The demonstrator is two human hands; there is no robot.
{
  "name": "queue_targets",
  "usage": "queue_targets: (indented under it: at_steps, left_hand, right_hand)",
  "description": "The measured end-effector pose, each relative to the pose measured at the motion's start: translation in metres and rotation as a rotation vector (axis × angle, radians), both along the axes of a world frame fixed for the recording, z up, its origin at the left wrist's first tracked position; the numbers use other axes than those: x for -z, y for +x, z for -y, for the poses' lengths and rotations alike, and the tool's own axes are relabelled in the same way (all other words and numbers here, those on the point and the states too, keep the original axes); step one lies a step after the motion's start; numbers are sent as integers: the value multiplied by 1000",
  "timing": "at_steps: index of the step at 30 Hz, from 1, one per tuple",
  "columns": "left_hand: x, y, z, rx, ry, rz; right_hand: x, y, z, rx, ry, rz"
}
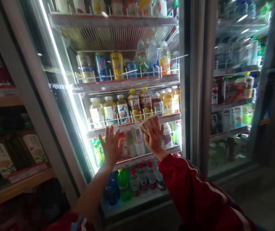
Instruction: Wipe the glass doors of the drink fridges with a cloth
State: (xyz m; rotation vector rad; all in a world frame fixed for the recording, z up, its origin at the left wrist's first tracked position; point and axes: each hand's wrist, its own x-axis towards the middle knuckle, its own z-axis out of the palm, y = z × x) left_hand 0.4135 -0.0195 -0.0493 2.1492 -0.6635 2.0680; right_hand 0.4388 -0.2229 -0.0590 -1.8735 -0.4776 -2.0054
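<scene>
My right hand (154,136) presses a pale folded cloth (145,124) against the glass door (127,150) of a lit drinks cooler. Its fingers lie over the cloth, pointing up. My left hand (112,146) is raised in front of the same door, fingers spread and empty; whether its palm touches the glass I cannot tell. Behind the glass, level with my hands, stand iced tea bottles (134,106) with yellow caps and pale-labelled bottles (110,110) on a shelf. Parts of the bottles on the shelf below are hidden by my hands.
A metal door frame (197,96) divides this cooler from another lit one (233,89) on the right. To the left, a wooden shelf (19,183) holds large dark bottles (1,147). Cans (116,65) and soft drink bottles (124,184) fill other cooler shelves.
</scene>
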Motion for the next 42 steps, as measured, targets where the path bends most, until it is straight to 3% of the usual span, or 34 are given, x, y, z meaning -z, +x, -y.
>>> queue_targets:
  at_steps: [5,11,13,19,22,27,31,35,38,42]
  left_hand:
    - [-1,5,27,-12,81,-39]
    - [-2,5,33,-30,76,-30]
    - [-3,4,38,-20,78,-31]
    - [-11,5,55,0,95,-59]
    - [-12,6,54,8,105,-72]
    - [-11,5,53,-9,102,-59]
    - [-11,2,56,-16,91,-52]
    - [-18,0,58,-29,83,-3]
    - [-29,0,54,-46,67,13]
    - [-38,1,45,-70,27,-30]
  right_hand:
    - [5,-2,-1,-35,-154,-8]
    - [0,15,50,35,106,34]
    - [-2,16,50,39,124,14]
    - [0,9,35,16,-59,-42]
    - [-1,17,60,41,0,-9]
    - [-8,36,109,133,241,35]
    - [-14,38,108,122,310,72]
    - [-18,30,91,101,145,59]
    - [-24,26,96,76,72,-2]
    - [-40,31,125,76,277,-48]
